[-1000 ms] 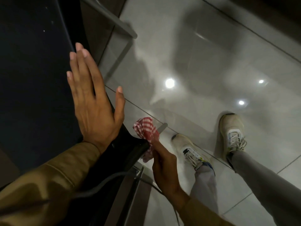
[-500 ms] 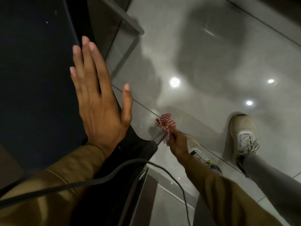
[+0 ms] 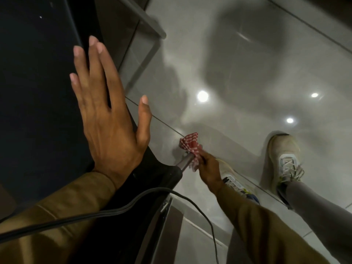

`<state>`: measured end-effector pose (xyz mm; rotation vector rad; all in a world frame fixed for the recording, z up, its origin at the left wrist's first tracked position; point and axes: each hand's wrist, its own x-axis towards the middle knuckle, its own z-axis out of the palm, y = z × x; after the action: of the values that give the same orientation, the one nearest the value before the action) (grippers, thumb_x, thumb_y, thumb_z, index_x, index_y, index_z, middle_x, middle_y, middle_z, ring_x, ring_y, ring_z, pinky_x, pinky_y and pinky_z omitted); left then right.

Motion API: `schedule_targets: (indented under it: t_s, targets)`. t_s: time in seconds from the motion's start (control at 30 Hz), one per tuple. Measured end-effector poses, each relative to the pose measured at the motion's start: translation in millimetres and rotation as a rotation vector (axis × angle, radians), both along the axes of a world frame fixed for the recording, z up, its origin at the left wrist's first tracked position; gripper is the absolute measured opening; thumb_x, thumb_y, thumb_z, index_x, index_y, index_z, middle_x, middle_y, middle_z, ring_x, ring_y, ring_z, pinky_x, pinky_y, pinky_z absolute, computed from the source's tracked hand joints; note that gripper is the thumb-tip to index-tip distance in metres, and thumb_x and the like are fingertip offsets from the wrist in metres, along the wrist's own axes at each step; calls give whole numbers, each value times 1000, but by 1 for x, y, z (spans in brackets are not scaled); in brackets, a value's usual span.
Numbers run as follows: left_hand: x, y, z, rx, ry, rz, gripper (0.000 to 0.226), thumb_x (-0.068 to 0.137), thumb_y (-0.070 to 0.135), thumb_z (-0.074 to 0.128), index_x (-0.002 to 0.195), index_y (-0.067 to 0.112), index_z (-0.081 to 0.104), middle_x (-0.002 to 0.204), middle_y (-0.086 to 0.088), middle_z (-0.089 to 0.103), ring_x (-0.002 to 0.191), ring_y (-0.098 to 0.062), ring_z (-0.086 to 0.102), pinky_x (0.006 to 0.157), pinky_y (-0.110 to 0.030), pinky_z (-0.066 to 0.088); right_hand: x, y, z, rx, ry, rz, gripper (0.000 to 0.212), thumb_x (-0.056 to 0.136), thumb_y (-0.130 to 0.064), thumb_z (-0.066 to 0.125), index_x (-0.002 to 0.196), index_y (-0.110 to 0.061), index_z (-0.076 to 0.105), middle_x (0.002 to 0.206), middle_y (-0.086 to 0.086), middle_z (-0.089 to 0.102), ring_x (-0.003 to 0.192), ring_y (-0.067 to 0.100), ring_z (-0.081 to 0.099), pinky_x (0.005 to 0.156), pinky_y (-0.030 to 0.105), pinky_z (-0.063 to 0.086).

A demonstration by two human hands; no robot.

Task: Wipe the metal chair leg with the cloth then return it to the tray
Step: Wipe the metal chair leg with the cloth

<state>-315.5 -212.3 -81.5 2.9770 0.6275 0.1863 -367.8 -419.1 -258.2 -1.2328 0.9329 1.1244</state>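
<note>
My left hand (image 3: 106,115) lies flat, fingers spread, on the dark chair seat (image 3: 34,88). My right hand (image 3: 209,168) reaches down below the seat and grips a red-and-white checked cloth (image 3: 191,144). The cloth is bunched around the lower part of a thin metal chair leg (image 3: 183,163), close to the floor. Only a short grey stretch of the leg shows between the seat's black edge and the cloth. No tray is in view.
Glossy grey floor tiles (image 3: 247,63) reflect ceiling lights. My two pale sneakers (image 3: 283,159) stand right of the leg. A black cable (image 3: 118,210) hangs across my left sleeve. Another metal frame bar (image 3: 150,25) runs at the top.
My right hand has slid the cloth down the chair leg, from just under the seat edge towards the floor. My left hand stays flat on the seat.
</note>
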Motion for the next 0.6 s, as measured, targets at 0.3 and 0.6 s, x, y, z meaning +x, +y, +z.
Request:
schedule_targets:
  t_s: [0.3,0.6]
  targets:
    - [-4,0,2,6,40,3,76,115,37,45,172,-4,16,183,-21,18,171,-45,11,142,-49,3,-36,-6,90,89,-563,395,39,105,-1,47,116,-25,75,82,-6,73,77,-1,67,74,13,54]
    - [-4,-1,4,-20,30,-3,76,115,38,43,172,-5,17,182,-22,19,171,-46,10,142,-49,3,-34,-8,0,-82,-409,449,39,97,10,53,116,-16,74,93,8,71,86,27,66,84,53,58]
